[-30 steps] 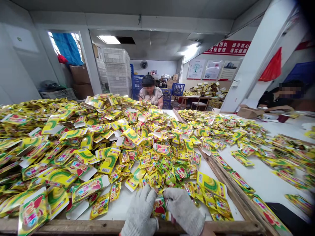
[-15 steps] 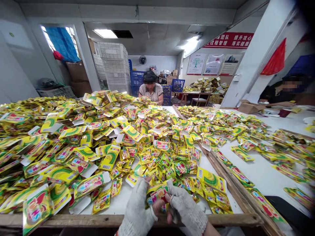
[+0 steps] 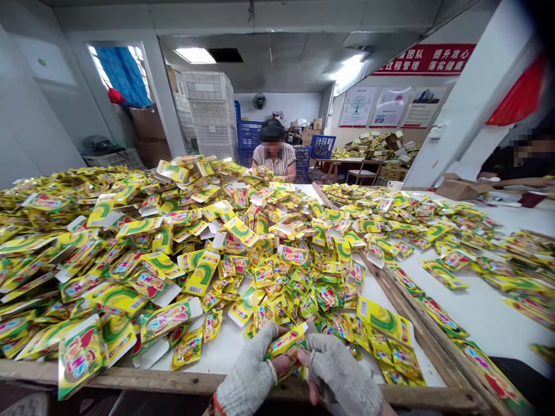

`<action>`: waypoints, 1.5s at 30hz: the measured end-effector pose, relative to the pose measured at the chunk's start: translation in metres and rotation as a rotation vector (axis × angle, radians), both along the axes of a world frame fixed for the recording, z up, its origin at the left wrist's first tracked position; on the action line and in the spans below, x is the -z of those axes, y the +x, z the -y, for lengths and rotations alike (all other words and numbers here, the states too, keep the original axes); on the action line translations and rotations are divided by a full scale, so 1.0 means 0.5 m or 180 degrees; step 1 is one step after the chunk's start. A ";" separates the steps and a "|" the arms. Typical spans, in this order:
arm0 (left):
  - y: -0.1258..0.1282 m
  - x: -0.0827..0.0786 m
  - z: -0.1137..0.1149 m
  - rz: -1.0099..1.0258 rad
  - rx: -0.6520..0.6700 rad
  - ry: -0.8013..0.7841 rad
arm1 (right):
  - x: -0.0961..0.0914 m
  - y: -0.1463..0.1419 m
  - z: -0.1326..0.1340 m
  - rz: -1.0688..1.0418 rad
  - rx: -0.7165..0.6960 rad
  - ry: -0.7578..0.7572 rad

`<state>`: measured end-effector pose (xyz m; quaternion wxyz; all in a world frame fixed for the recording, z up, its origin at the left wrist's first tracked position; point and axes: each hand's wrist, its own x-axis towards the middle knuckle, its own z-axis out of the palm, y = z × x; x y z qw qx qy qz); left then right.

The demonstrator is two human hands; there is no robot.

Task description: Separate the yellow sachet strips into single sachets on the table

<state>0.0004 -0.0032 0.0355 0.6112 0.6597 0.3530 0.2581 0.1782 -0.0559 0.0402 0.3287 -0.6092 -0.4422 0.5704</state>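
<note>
Low over the front edge of the table, my left hand [image 3: 250,367] in a white knit glove with bare fingertips grips a small yellow printed carton [image 3: 287,341]. My right hand [image 3: 344,370], gloved the same way, has its thumb and fingers closed at the carton's right end. The fingers partly cover that end, so I cannot tell whether its flap is tucked. Just beyond my hands lie many small yellow-green sachets [image 3: 327,296]. Flattened or open-flapped cartons [image 3: 171,318] of the same print are heaped to the left.
A wooden rail [image 3: 403,312] divides the white tabletop on the right, and a wooden strip [image 3: 143,378] edges its front. More cartons [image 3: 446,277] lie past the rail. Across the table sits a person [image 3: 274,153]; another person [image 3: 515,159] is at the far right, near a cardboard box [image 3: 462,186].
The carton has tilted in my hands, with its narrow side now turned more toward me. My right fingers have shifted at its end. My view has turned slightly left.
</note>
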 end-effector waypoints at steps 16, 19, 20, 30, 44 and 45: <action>0.001 -0.013 -0.037 -0.0357 -0.0348 0.0620 | -0.016 0.057 -0.009 0.0238 0.0942 0.0529; -0.020 -0.040 -0.083 -0.0837 -0.0878 0.1165 | -0.041 0.148 0.012 -0.1386 0.2547 0.1526; -0.026 -0.044 -0.096 -0.1151 -0.0973 0.1397 | -0.046 0.175 0.019 -0.1764 0.2822 0.1792; 0.012 0.003 -0.104 -0.2443 -0.0741 0.2257 | 0.018 0.086 -0.057 0.2095 0.1268 0.1179; -0.030 -0.014 -0.059 -0.0710 -0.1157 0.0514 | 0.026 0.097 -0.038 0.1167 0.1178 0.1209; -0.019 -0.016 -0.052 -0.0503 -0.1027 0.0190 | 0.019 0.086 -0.036 0.1044 0.1026 0.1174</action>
